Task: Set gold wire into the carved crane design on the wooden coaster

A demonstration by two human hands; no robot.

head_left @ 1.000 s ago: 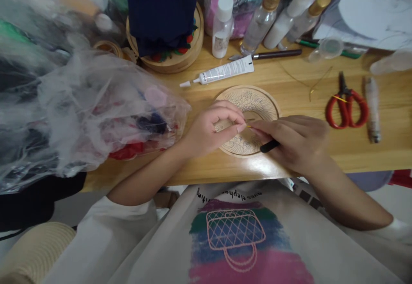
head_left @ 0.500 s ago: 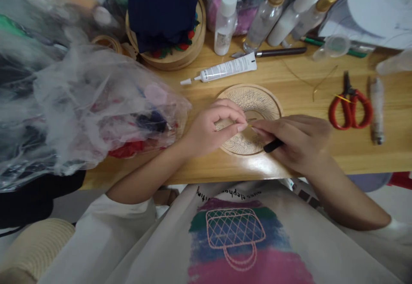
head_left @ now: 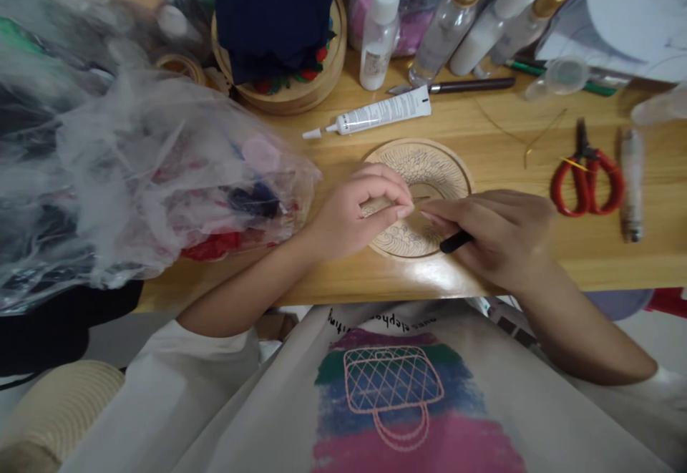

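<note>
My left hand [head_left: 370,205] is closed in a pinch, thumb against forefinger, over a round wooden plate [head_left: 413,156] printed with fine feather-like line patterns. Whatever lies between those fingertips is too small to make out. Just to the right, almost touching it, my right hand [head_left: 494,233] is wrapped round a slim tool with a black handle [head_left: 456,242]; the fingers hide most of the tool. A thin dark line shows near the fingertips, above the plate's middle. Behind the plate lies a white glue tube [head_left: 383,113] with a narrow capped nozzle.
Red-handled pliers [head_left: 587,179] and a clear tube [head_left: 632,183] lie to the right, thin gold wire [head_left: 529,149] behind. At the back are a craft knife [head_left: 472,85], several bottles [head_left: 376,36] and a round wooden box [head_left: 330,72]. Plastic bags [head_left: 161,165] crowd the left.
Both hands keep nearly the same pose over the plate. The fingertips appear very slightly farther apart, and the whole view has shifted a little.
</note>
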